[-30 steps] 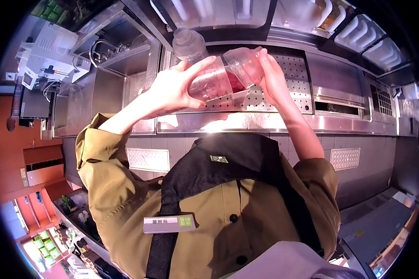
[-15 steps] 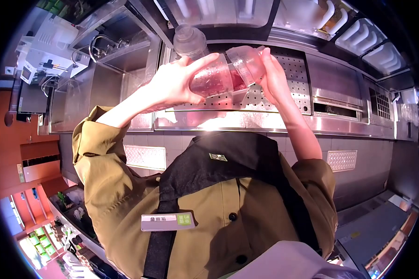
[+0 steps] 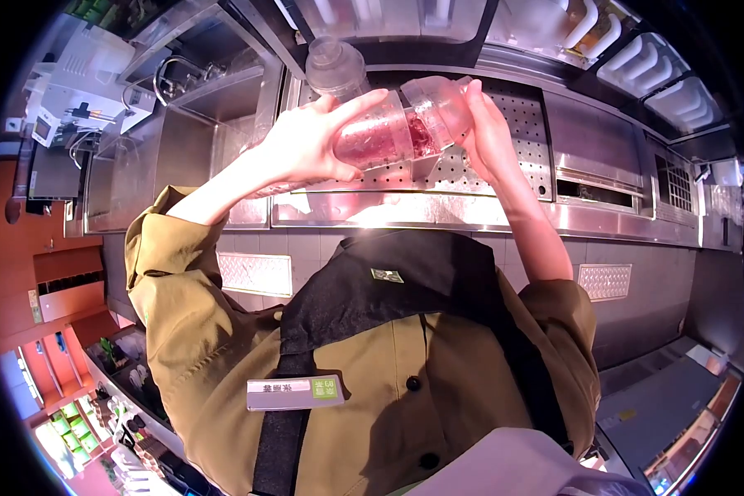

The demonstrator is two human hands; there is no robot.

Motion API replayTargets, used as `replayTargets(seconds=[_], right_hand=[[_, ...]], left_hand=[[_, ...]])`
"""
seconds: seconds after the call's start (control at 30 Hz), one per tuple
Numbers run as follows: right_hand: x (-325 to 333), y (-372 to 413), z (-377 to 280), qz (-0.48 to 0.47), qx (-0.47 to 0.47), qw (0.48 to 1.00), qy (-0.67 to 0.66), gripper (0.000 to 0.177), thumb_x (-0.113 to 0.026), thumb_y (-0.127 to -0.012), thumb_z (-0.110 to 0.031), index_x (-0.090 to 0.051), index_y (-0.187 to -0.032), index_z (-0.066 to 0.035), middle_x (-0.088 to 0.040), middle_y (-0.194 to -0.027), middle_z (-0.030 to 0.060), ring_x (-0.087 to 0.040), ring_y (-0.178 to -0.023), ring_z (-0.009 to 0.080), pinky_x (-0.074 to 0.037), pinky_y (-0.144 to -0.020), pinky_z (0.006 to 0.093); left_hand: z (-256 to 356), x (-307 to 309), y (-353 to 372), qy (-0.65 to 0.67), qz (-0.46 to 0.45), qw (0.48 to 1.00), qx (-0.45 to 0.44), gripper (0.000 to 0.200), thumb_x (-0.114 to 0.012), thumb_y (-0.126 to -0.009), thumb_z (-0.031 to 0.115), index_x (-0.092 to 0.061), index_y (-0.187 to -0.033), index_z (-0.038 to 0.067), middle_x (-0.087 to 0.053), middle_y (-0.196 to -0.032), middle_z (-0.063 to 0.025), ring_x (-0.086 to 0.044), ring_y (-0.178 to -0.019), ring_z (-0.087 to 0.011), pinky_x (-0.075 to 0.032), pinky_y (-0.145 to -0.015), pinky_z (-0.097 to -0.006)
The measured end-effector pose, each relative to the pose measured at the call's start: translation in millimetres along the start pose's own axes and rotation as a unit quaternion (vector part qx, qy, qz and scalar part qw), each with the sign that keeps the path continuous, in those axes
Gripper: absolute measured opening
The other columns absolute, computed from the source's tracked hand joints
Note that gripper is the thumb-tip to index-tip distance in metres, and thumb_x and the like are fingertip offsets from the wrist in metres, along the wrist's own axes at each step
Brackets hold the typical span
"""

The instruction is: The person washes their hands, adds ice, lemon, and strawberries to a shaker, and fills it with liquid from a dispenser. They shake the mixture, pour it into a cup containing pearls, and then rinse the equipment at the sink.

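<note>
My left hand [image 3: 302,142] is wrapped around a clear plastic shaker [image 3: 374,136], thumb and fingers spread along its sides. The shaker lies tilted on its side, its mouth toward the right, and red contents show through its wall. My right hand [image 3: 489,136] grips a clear, rounded, cup-like vessel [image 3: 440,112] by its far end. The two mouths meet or overlap, with red pieces [image 3: 422,136] showing at the join. Both vessels are held above a perforated metal drain tray [image 3: 521,124]. Behind my left hand stands another clear shaker with a domed top [image 3: 336,66].
A steel sink with a faucet [image 3: 169,83] is at the left, beside a white machine [image 3: 87,70]. Containers with white handles [image 3: 583,29] line the back. The steel counter's front edge [image 3: 463,213] runs before me.
Both hands keep their hold at nearly the same place. More red shows inside the tilted shaker and at the join between the two vessels.
</note>
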State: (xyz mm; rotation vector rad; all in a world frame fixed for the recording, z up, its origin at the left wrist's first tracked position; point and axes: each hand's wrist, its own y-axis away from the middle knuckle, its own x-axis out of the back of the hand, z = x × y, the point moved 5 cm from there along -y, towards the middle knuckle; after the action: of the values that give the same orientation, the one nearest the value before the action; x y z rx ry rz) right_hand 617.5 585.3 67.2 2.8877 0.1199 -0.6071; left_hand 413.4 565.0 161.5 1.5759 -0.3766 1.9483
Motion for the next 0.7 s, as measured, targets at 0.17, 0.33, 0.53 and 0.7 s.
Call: replayTargets(seconds=[0.17, 0.33, 0.53, 0.7], right_hand=[[2.0, -1.2, 0.5, -0.002, -0.002, 1.0, 0.002, 0.061, -0.044, -0.086, -0.053, -0.041, -0.119, -0.003, -0.05, -0.11, 0.0068, -0.052, -0.095, 0.0137, -0.044, -0.076, 0.033], [-0.7, 1.8, -3.6, 0.012, -0.007, 1.0, -0.009, 0.049, -0.037, -0.092, -0.042, -0.044, -0.114, 0.001, -0.053, -0.11, 0.0118, -0.055, -0.098, 0.0183, -0.047, -0.082, 0.034], [-1.7, 3.9, -3.8, 0.018, -0.005, 1.0, -0.015, 0.048, -0.038, -0.092, -0.041, -0.044, -0.114, 0.001, -0.053, -0.109, 0.0113, -0.055, -0.098, 0.0179, -0.047, -0.082, 0.0335], [-0.8, 3.1, -2.9, 0.015, -0.004, 1.0, -0.009, 0.05, -0.04, -0.091, -0.044, -0.043, -0.115, -0.001, -0.052, -0.108, 0.0093, -0.054, -0.097, 0.0161, -0.046, -0.08, 0.0332]], left_hand=[[-0.9, -0.7, -0.7, -0.004, -0.008, 1.0, 0.005, 0.1, -0.075, -0.051, 0.031, -0.022, -0.137, 0.03, -0.051, -0.101, -0.0183, -0.057, -0.086, -0.039, -0.048, -0.075, -0.0434], [-1.4, -0.3, -0.9, -0.008, -0.007, 1.0, -0.001, 0.101, -0.075, -0.051, 0.03, -0.022, -0.137, 0.03, -0.052, -0.101, -0.0179, -0.057, -0.085, -0.039, -0.049, -0.075, -0.0434], [-1.7, 0.6, -1.0, -0.012, -0.001, 1.0, -0.01, 0.1, -0.075, -0.051, 0.029, -0.023, -0.136, 0.029, -0.052, -0.102, -0.0182, -0.058, -0.085, -0.0388, -0.049, -0.075, -0.0432], [-2.2, 0.9, -1.2, -0.003, 0.004, 1.0, -0.013, 0.101, -0.075, -0.05, 0.028, -0.023, -0.136, 0.029, -0.052, -0.104, -0.0189, -0.058, -0.086, -0.0388, -0.049, -0.075, -0.0427]])
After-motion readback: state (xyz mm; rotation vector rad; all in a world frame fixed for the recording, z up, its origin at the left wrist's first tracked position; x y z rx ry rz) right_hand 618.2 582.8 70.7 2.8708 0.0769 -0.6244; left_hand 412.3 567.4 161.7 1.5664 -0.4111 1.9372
